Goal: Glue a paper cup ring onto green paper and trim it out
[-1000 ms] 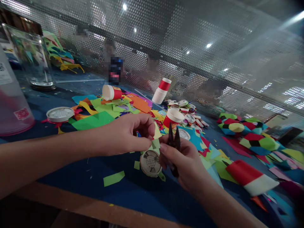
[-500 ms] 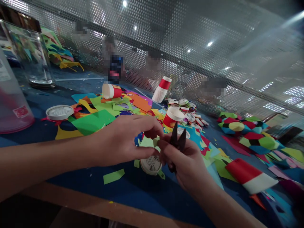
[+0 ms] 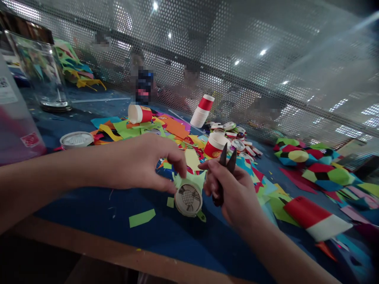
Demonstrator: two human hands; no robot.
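My left hand (image 3: 148, 161) is open, its thumb and fingers curved apart with no object visible between them. Just beyond its fingertips, a round white disc (image 3: 188, 200) with a turtle-like line drawing lies near the table's front. Light green paper (image 3: 191, 180) shows behind the disc, and a small green tab (image 3: 201, 215) sticks out at its lower right. Dark scissors (image 3: 227, 159) are gripped in my right hand (image 3: 233, 193), with the blades pointing up and slightly apart; the handles are mostly hidden by the fingers. A pale yellow-green paper piece (image 3: 192, 159) lies between the two hands.
Coloured paper scraps (image 3: 174, 128) cover the middle of the blue table (image 3: 97, 213). A red-and-white cup (image 3: 215, 145), a stack of cups (image 3: 203, 110) and a tipped cup (image 3: 139, 114) stand among them. Left are a glass jar (image 3: 49, 75) and a plastic container (image 3: 17, 114).
My left hand has drawn back leftward and its fingers have parted from the small green paper by my right hand. The right hand, still holding the scissors, has shifted slightly right, uncovering the disc.
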